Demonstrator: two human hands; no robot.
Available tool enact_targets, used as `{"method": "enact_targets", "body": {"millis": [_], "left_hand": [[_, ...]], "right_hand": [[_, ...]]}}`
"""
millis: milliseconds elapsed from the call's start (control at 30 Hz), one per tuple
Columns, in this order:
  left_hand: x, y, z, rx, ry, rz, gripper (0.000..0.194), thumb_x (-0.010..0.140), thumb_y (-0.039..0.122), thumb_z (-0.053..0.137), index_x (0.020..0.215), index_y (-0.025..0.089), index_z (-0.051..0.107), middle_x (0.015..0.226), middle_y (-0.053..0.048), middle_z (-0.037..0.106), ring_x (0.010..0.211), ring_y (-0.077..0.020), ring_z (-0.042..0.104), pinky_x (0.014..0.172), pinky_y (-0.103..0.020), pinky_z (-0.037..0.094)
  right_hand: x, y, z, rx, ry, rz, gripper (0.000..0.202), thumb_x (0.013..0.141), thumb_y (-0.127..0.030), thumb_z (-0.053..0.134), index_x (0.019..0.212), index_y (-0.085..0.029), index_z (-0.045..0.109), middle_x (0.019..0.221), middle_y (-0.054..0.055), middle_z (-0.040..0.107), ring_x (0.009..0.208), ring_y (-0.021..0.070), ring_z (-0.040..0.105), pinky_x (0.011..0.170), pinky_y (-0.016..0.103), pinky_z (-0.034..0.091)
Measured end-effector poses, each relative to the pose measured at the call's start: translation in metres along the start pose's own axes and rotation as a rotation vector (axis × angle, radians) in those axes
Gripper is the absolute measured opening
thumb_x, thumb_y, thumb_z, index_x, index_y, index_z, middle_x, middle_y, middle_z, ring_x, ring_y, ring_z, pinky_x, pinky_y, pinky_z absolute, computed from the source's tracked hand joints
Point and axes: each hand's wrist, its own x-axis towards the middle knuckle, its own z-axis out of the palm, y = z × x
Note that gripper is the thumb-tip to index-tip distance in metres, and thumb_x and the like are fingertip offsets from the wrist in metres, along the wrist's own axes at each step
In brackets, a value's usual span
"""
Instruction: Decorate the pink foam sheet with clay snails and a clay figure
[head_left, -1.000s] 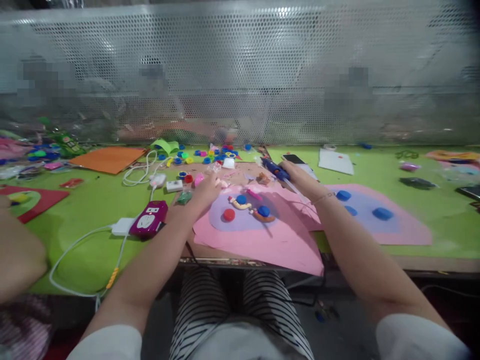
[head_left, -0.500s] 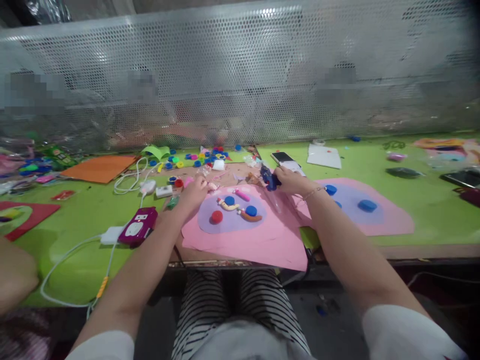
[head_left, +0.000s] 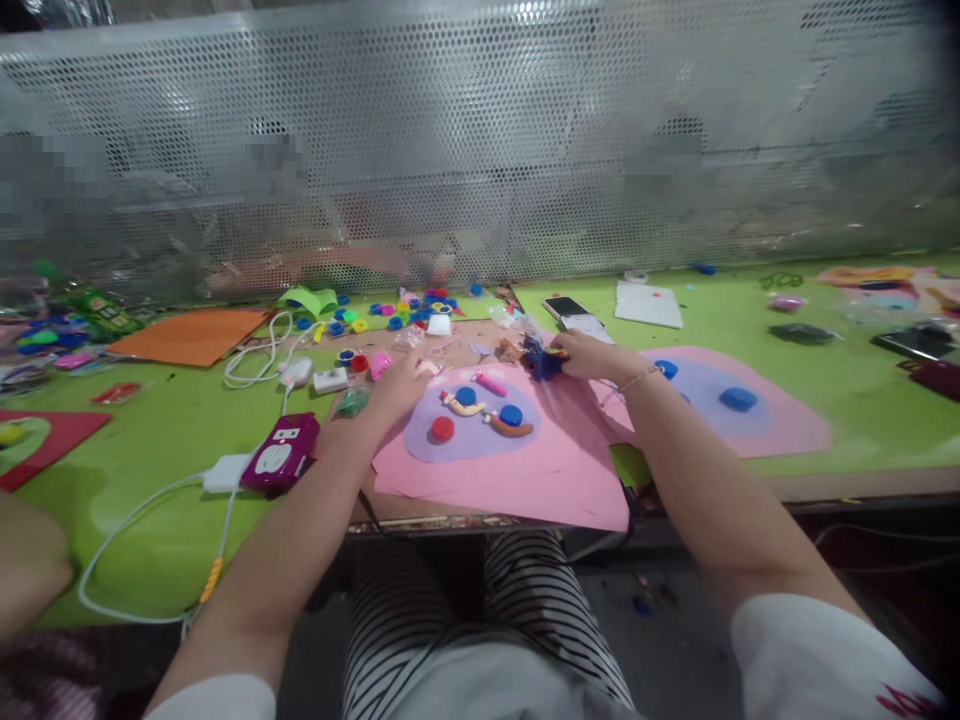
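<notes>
My left hand [head_left: 407,383] is closed at the upper left edge of the pink sheet [head_left: 510,490], its fingertips on something small and pale that I cannot make out. My right hand [head_left: 589,357] is wrapped round a dark blue tool [head_left: 541,360], which looks like a glue gun, above the sheet's upper right. On the sheet's lilac oval [head_left: 427,415] lie a red cap [head_left: 442,429], two blue caps [head_left: 511,415], a cream curved figure [head_left: 463,408], a brown curved one [head_left: 514,430] and a magenta piece [head_left: 490,384].
A second pink sheet [head_left: 795,425] with blue caps lies to the right. Behind are a phone [head_left: 566,308], a white pad [head_left: 649,304] and several loose caps [head_left: 395,323]. At left are a purple device [head_left: 280,455] with cables, orange paper [head_left: 193,336] and another person's arm [head_left: 30,560].
The view has shifted slightly. My left hand has moved a little to the right along the sheet's upper edge. My right hand still holds the blue tool, now tilted slightly differently.
</notes>
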Motion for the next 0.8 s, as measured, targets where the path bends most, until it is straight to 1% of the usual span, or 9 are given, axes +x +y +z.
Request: {"method": "enact_targets", "body": {"millis": [67,100,167,267,400,500,633,733,800], "left_hand": [[0.000,0.000,0.001,-0.002,0.004,0.001,0.029,0.083,0.038,0.036,0.101,0.020,0.051,0.092,-0.010,0.062,0.085,-0.0231,0.057,0.067,-0.029,0.038],[0.001,0.000,0.002,-0.003,0.005,0.005,0.029,0.083,0.038,0.036,0.100,0.020,0.051,0.093,-0.010,0.062,0.085,-0.0230,0.057,0.067,-0.029,0.038],[0.001,0.000,0.003,-0.002,-0.006,0.020,0.029,0.083,0.038,0.036,0.098,0.020,0.052,0.094,-0.010,0.062,0.084,-0.0227,0.057,0.066,-0.029,0.038],[0.002,0.001,0.002,0.002,-0.034,0.040,0.029,0.084,0.038,0.035,0.096,0.019,0.052,0.093,-0.010,0.063,0.084,-0.0225,0.057,0.067,-0.029,0.038],[0.001,0.002,-0.001,0.013,-0.019,0.009,0.030,0.083,0.037,0.036,0.102,0.020,0.052,0.100,-0.010,0.062,0.091,-0.0231,0.056,0.071,-0.029,0.040],[0.001,0.002,-0.002,0.009,-0.004,-0.002,0.030,0.083,0.037,0.037,0.103,0.020,0.052,0.103,-0.009,0.061,0.092,-0.0228,0.057,0.072,-0.029,0.040],[0.001,0.001,-0.002,0.008,-0.017,0.013,0.029,0.082,0.036,0.038,0.101,0.020,0.053,0.100,-0.009,0.062,0.091,-0.0235,0.057,0.072,-0.029,0.041],[0.001,-0.001,-0.001,0.006,-0.018,0.032,0.030,0.082,0.037,0.037,0.101,0.021,0.053,0.100,-0.009,0.062,0.090,-0.0240,0.057,0.071,-0.031,0.041],[0.002,-0.003,-0.001,0.005,-0.010,0.029,0.032,0.082,0.039,0.037,0.102,0.021,0.052,0.099,-0.010,0.062,0.088,-0.0242,0.058,0.071,-0.031,0.041]], "right_hand": [[-0.002,-0.001,-0.006,0.003,0.047,0.010,0.041,0.069,-0.013,0.049,0.110,-0.010,0.051,0.110,0.016,0.052,0.099,0.0244,0.053,0.081,0.029,0.040],[-0.003,-0.001,-0.008,0.004,0.051,0.010,0.043,0.070,-0.014,0.048,0.113,-0.010,0.050,0.112,0.016,0.052,0.100,0.0240,0.052,0.082,0.028,0.040],[-0.004,0.000,-0.011,0.001,0.011,0.007,0.046,0.068,-0.014,0.050,0.114,-0.011,0.050,0.113,0.015,0.053,0.099,0.0228,0.054,0.081,0.027,0.041],[-0.003,0.007,-0.009,-0.016,-0.071,0.022,0.045,0.064,-0.015,0.054,0.109,-0.011,0.055,0.109,0.014,0.055,0.094,0.0233,0.056,0.077,0.026,0.042],[-0.001,0.014,-0.004,-0.027,-0.093,0.036,0.045,0.065,-0.023,0.058,0.107,-0.011,0.056,0.104,0.015,0.058,0.092,0.0257,0.056,0.073,0.028,0.042],[-0.001,0.013,-0.003,-0.022,-0.107,0.032,0.045,0.065,-0.028,0.060,0.107,-0.013,0.056,0.098,0.013,0.061,0.086,0.0252,0.057,0.067,0.028,0.041],[-0.002,0.010,-0.002,0.021,-0.090,-0.004,0.036,0.068,-0.023,0.057,0.103,-0.015,0.056,0.092,0.011,0.063,0.082,0.0233,0.057,0.066,0.027,0.039],[-0.002,0.011,-0.003,0.093,-0.042,-0.021,0.027,0.072,-0.020,0.054,0.098,-0.015,0.056,0.089,0.012,0.061,0.079,0.0216,0.056,0.065,0.027,0.039],[-0.002,0.014,-0.007,0.164,0.006,-0.007,0.020,0.077,-0.021,0.048,0.095,-0.014,0.054,0.082,0.011,0.060,0.072,0.0192,0.055,0.061,0.026,0.039]]}}
